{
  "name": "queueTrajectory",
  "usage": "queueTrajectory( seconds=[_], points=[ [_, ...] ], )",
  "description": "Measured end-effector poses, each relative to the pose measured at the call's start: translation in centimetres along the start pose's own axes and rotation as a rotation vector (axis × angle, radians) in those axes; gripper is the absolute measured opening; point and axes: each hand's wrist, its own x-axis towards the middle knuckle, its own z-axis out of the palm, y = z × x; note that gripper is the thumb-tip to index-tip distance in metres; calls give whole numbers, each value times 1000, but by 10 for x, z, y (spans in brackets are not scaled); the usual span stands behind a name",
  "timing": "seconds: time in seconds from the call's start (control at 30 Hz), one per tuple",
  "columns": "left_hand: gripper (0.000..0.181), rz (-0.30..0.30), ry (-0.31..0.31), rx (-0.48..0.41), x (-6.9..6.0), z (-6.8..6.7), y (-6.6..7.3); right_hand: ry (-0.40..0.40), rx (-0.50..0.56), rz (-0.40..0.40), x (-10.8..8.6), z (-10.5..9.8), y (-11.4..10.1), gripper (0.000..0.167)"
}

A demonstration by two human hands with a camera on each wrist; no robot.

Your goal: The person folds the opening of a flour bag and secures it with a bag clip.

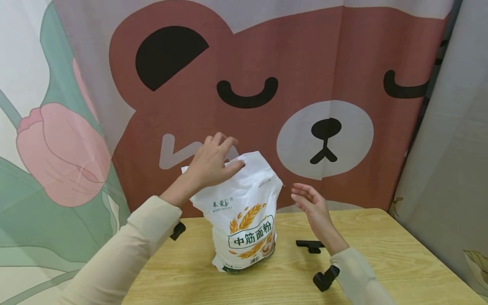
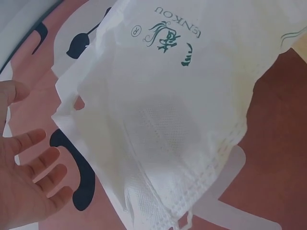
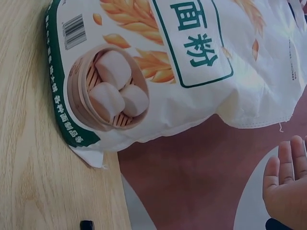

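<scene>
A white flour bag with printed wheat ears and green lettering stands upright on the wooden table. Its upper part is creased and leans a little. Over the bag's upper left edge is my left hand, fingers loosely bent. The left wrist view shows that hand with fingers spread and a gap between them and the bag. To the right of the bag, my right hand hovers above the table with slightly bent fingers. In the right wrist view this hand holds nothing and is apart from the bag.
The light wooden table reaches back to a curtain printed with a brown bear. A small black object lies on the table near the right forearm. Black wrist devices are by both sleeves, the right one lower.
</scene>
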Motion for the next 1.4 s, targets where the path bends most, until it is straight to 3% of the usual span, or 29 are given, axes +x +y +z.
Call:
queueTrajectory(
  seconds=[0.3,0.6,0.77,1.0,1.4],
  points=[
    [47,13,18,110,2,4,3,18,-89,-69,5,-8,5,46],
    [42,42,56,124,3,8,4,11,-90,-91,7,-8,4,45],
    [38,53,68,94,5,12,3,16,-72,-69,8,-4,6,44],
    [38,22,56,60,7,11,4,30,-56,-23,14,1,9,44],
    [41,-10,31,102,14,16,7,68,2,14,20,8,12,47]
  ],
)
